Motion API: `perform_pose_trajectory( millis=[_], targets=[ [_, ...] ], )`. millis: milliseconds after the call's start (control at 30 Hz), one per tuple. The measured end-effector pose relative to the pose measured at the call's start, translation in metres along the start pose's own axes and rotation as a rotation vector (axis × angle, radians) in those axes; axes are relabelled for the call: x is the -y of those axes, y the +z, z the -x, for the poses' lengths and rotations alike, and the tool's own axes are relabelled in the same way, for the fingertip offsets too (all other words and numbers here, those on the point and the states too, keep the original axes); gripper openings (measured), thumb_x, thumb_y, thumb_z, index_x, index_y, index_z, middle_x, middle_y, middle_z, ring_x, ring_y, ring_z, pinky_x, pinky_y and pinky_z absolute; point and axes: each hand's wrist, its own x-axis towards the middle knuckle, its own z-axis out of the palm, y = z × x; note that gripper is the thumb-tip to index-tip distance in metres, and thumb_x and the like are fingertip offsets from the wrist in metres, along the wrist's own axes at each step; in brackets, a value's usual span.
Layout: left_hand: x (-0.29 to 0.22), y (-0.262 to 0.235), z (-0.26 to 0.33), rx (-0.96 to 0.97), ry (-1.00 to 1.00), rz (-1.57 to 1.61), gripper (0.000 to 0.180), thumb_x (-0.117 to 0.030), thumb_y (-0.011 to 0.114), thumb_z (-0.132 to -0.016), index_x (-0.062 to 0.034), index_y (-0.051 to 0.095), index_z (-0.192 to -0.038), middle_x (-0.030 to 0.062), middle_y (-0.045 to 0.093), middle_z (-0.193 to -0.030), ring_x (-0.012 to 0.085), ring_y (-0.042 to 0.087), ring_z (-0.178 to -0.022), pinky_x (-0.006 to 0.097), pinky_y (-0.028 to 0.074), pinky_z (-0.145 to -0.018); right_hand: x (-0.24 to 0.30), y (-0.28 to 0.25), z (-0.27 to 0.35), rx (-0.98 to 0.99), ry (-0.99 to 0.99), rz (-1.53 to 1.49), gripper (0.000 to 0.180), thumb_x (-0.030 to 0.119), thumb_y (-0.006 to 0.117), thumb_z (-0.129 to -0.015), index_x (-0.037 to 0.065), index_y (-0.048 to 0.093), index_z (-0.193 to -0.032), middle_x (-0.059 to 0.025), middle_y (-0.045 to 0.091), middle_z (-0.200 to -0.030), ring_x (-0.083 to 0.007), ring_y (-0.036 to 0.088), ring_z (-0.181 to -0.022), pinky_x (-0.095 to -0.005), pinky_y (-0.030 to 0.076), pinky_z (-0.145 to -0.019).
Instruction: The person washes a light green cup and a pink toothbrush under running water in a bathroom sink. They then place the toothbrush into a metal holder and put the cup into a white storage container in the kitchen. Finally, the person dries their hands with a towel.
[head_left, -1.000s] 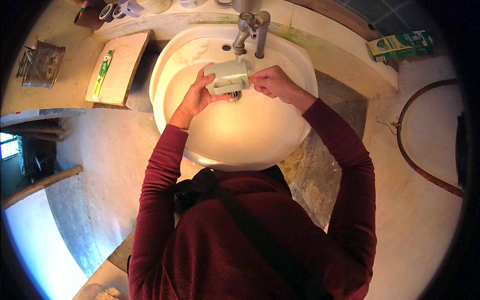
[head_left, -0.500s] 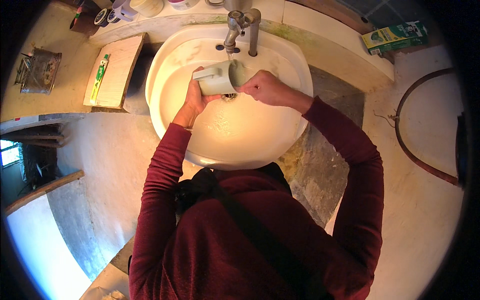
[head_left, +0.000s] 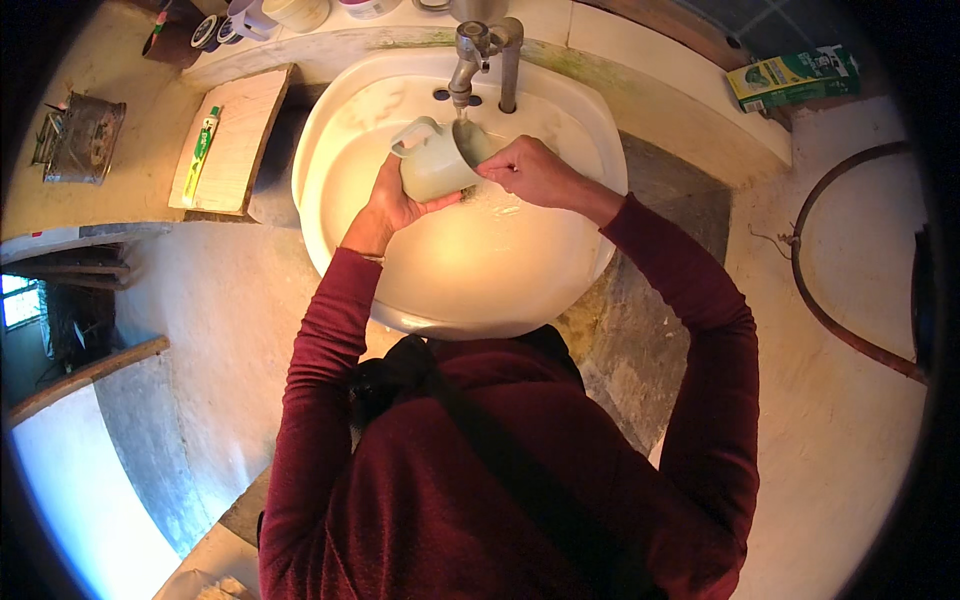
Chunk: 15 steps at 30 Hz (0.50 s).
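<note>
A pale green ceramic mug with a loop handle (head_left: 435, 160) lies tilted on its side between both hands, its mouth turned toward the right hand (head_left: 530, 170), under the grey metal tap (head_left: 470, 55). The left hand (head_left: 395, 200) cups the mug's base from below, fingers curled around it. The right hand's fingers pinch the rim. Below the hands, the white oval basin (head_left: 480, 290) gives open room; its back edge and tap stand close above the mug.

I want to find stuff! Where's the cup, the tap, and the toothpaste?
cup (head_left: 432, 165), head view, on its pale outer side.
tap (head_left: 466, 55), head view, on its metal spout.
toothpaste (head_left: 202, 148), head view, on the tube's middle.
</note>
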Motion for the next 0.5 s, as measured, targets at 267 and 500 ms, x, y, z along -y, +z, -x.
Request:
perform_pose_trajectory(
  millis=[267,500],
  targets=[
    [0.012,0.002,0.008,0.046,0.209,-0.128,0.061,-0.048,0.055,-0.084,-0.0036,0.041,-0.123,0.0156,0.054,-0.11,0.0275,0.061,-0.09,0.035,0.057,-0.067,0.005,-0.001,0.004,0.002,0.046,-0.061,0.02,0.008,0.054,-0.083,-0.001,0.066,-0.096,-0.0089,0.059,-0.062,-0.0133,0.055,-0.059,-0.0253,0.043,-0.055],
    [0.008,-0.003,0.011,-0.019,0.008,-0.125,0.047,-0.046,0.056,-0.083,-0.0144,0.047,-0.116,0.0066,0.058,-0.098,0.0196,0.062,-0.073,0.028,0.056,-0.055,0.009,-0.011,0.012,-0.187,-0.395,0.991,0.035,0.007,0.055,-0.073,0.0,0.056,-0.107,-0.0114,0.053,-0.075,-0.0241,0.059,-0.071,-0.0378,0.048,-0.058]
  ],
)
